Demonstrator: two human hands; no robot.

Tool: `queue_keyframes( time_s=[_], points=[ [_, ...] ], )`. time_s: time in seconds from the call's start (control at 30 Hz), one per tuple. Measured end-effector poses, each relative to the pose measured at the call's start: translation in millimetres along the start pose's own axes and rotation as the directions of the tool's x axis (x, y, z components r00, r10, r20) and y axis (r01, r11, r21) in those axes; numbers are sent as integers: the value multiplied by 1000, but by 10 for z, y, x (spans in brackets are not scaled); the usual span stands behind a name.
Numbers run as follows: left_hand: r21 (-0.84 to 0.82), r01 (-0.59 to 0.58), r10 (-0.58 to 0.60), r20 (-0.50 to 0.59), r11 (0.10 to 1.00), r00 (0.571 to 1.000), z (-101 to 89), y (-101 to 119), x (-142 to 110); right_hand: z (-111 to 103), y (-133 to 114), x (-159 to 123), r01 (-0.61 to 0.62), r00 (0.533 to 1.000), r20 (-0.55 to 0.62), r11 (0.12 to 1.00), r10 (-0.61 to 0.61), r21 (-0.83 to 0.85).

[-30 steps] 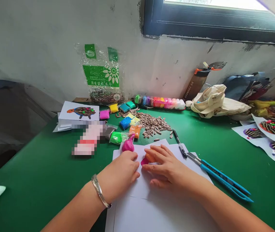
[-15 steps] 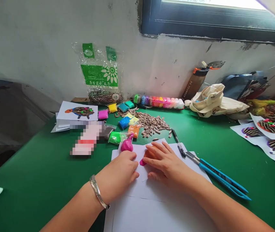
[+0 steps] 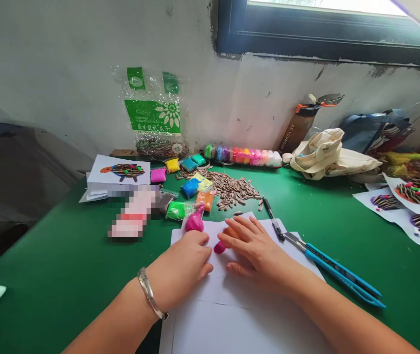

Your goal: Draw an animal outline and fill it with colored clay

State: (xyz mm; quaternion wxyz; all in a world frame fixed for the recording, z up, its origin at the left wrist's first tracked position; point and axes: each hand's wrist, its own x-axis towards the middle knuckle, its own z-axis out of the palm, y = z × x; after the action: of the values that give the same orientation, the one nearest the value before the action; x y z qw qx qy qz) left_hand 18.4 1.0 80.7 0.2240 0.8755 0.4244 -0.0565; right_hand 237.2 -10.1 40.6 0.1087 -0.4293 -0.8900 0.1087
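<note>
My left hand [image 3: 180,263], with a silver bangle at the wrist, rests on the white paper [image 3: 213,329]. Its thumb and forefinger are a little apart and its other fingers are mostly hidden. Just beyond it lies a bagged lump of magenta modelling clay [image 3: 194,221]. Fingers spread, my right hand [image 3: 250,248] is over the upper part of the paper. A small magenta clay piece [image 3: 219,247] shows at its forefinger tip. Orange clay [image 3: 228,231] is partly covered by the same hand. Faint pencil lines mark the sheet.
Sunflower seeds [image 3: 234,191] are heaped behind the paper, beside clay packets [image 3: 178,210]. A black pen [image 3: 273,219] and a blue utility knife [image 3: 343,270] lie at the right. Seed-decorated pictures [image 3: 385,200] are farther right. A seed bag [image 3: 154,118] and bottle [image 3: 298,128] stand by the wall.
The small magenta piece shows more and looks rounder beside my right forefinger. My right hand has shifted only slightly, and my left hand stays where it was.
</note>
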Motion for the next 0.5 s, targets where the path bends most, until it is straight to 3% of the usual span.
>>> queue_keyframes(
  time_s=[0.5],
  points=[
    [-45,-19,18,-27,999,999,17,-28,2,6,-39,-4,59,998,26,998,-58,-32]
  ],
)
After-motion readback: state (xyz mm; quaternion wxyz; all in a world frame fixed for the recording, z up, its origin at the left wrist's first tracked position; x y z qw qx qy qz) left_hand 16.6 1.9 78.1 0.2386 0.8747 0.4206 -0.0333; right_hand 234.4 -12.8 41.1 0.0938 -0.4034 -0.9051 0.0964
